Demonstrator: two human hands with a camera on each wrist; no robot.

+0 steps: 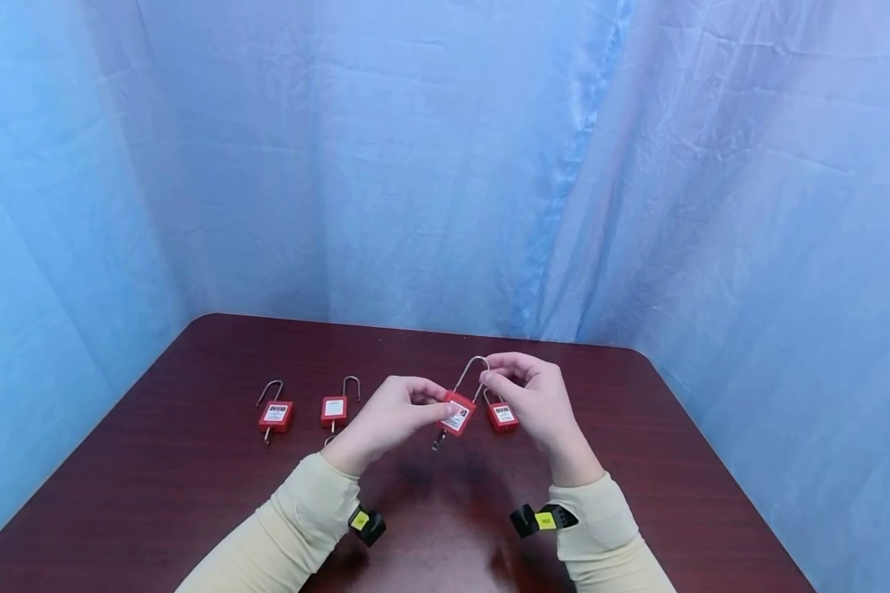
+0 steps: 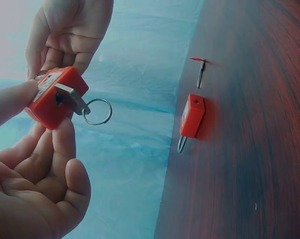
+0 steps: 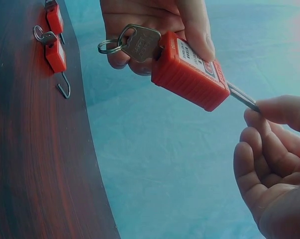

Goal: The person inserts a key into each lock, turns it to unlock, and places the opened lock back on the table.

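A red padlock (image 1: 457,413) is held above the surface (image 1: 193,478) between both hands – its body pinched by the left hand (image 1: 386,416), its steel shackle (image 1: 473,368) pinched by the right hand (image 1: 530,395). A key (image 3: 140,42) sits in the base. The shackle is judged best drawn straight along its legs – the body kept steady, not twisted

setting: staged recording booth, not a home | evidence: wrinkled blue backdrop cloth (image 1: 445,165) draped on three sides | dark wood table (image 1: 193,494) | red padlocks (image 1: 275,416) laid in a row
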